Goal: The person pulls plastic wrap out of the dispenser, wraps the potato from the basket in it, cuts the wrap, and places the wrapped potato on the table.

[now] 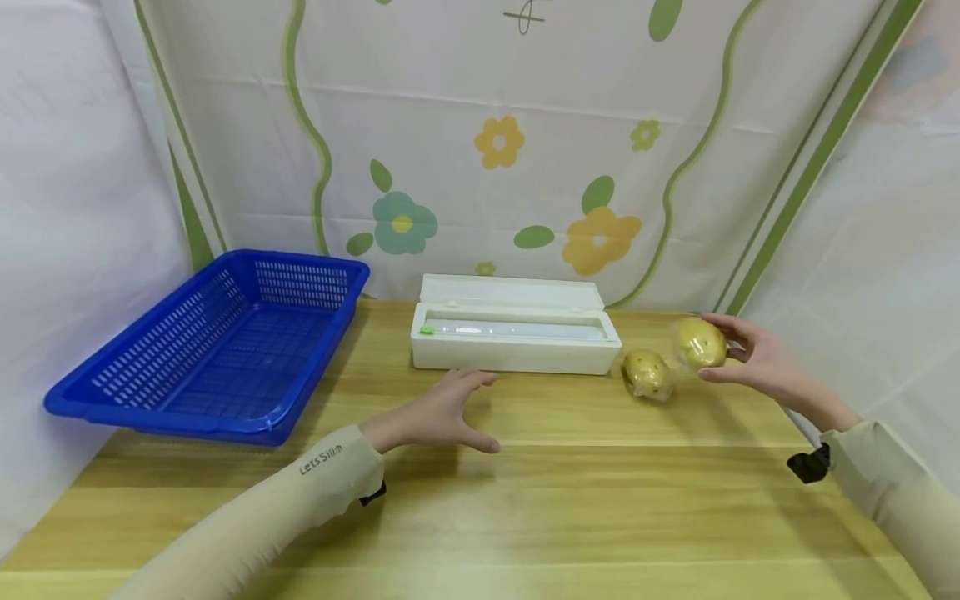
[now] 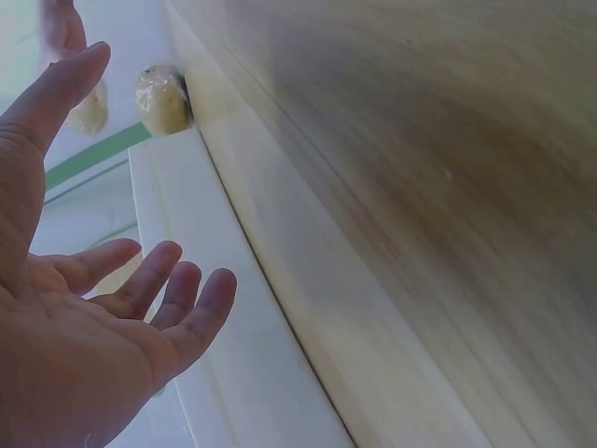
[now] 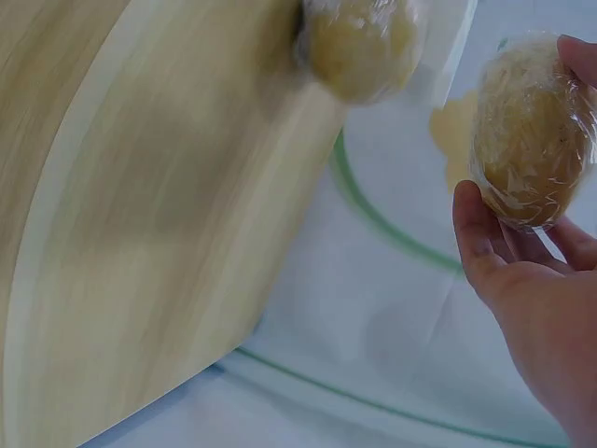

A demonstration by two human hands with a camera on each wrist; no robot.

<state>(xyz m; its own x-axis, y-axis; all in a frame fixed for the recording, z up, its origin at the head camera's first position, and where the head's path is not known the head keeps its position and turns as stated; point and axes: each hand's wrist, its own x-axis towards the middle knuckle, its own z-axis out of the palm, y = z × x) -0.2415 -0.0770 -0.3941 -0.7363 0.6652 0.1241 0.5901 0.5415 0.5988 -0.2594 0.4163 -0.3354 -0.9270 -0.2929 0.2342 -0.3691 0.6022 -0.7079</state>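
Note:
In the head view my right hand grips a potato wrapped in clear film, raised off the table at the right. The right wrist view shows this potato between thumb and fingers. A second film-wrapped potato lies on the table just left of it, beside a white box. My left hand hovers in front of that box, fingers spread and holding nothing. The box's lid stands raised at the back, and a clear strip with a green slider shows inside.
A blue plastic basket with slotted walls stands at the left of the wooden table. Behind the table hangs a white flowered cloth; more cloth closes off both sides.

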